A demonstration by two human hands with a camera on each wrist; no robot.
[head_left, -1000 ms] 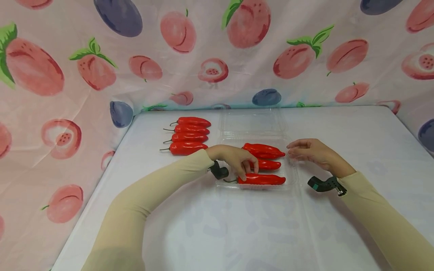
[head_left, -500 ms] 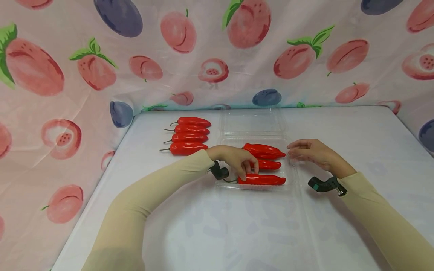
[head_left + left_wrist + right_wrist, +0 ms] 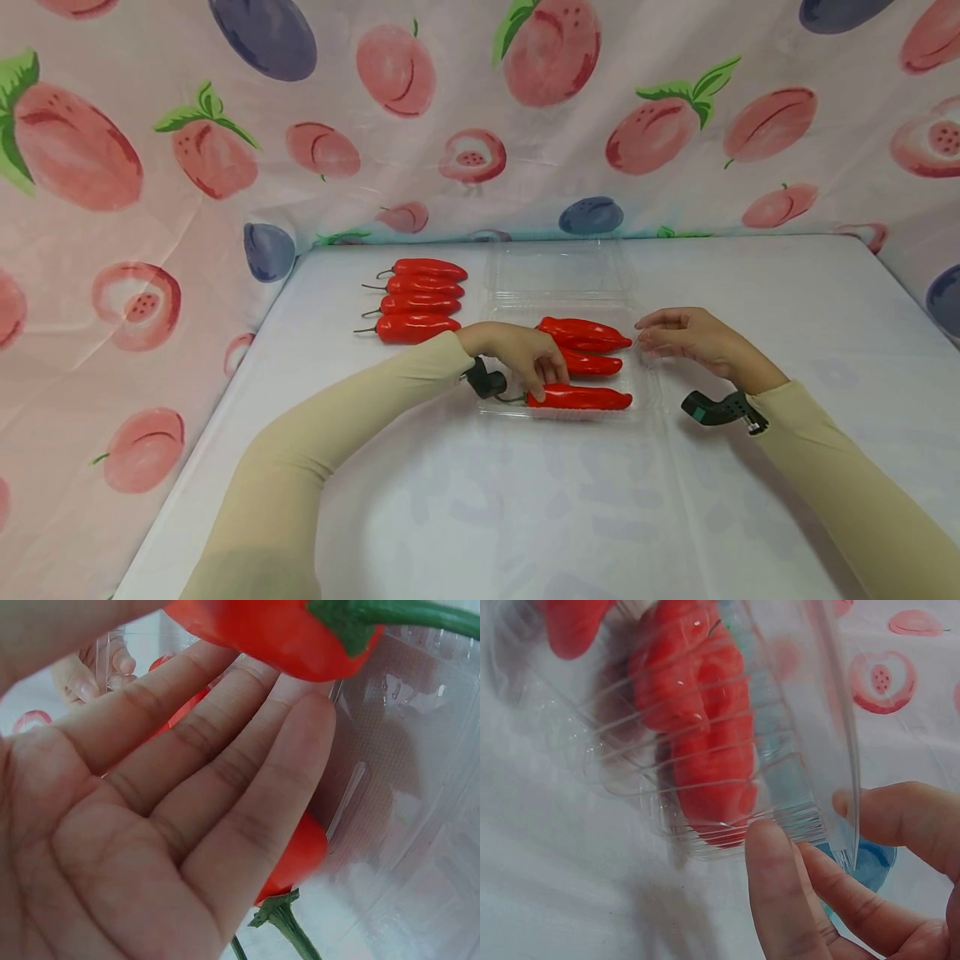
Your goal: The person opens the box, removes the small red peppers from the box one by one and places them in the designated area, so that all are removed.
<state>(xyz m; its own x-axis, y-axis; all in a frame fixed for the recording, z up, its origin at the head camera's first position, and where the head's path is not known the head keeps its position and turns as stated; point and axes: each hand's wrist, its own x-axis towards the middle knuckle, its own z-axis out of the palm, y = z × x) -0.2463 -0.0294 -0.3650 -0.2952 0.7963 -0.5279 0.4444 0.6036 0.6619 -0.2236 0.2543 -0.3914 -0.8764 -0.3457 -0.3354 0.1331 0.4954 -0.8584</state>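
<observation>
My left hand (image 3: 517, 350) reaches into a clear plastic clamshell box (image 3: 487, 408), thumb and straight fingers on either side of the nearest red chili pepper (image 3: 585, 397). In the left wrist view this pepper (image 3: 277, 637) covers some fingertips; how firmly it is held is hard to tell. Behind the fingers lies the middle pepper (image 3: 592, 364), its stem end visible below them. A third pepper (image 3: 588, 335) lies farthest back in the box. My right hand (image 3: 690, 337) pinches the box's right edge; the right wrist view shows the clear rim (image 3: 847, 840) between its fingertips.
Several more red chili peppers (image 3: 416, 329) lie in a stack of rows left of the box, stems pointing left. The box's clear lid (image 3: 558, 268) lies folded back behind it. A fruit-patterned cloth (image 3: 465, 100) hangs behind the white table (image 3: 465, 517).
The left fingers have shifted slightly leftward, so more of the middle pepper shows. The right hand and the peppers stay where they were.
</observation>
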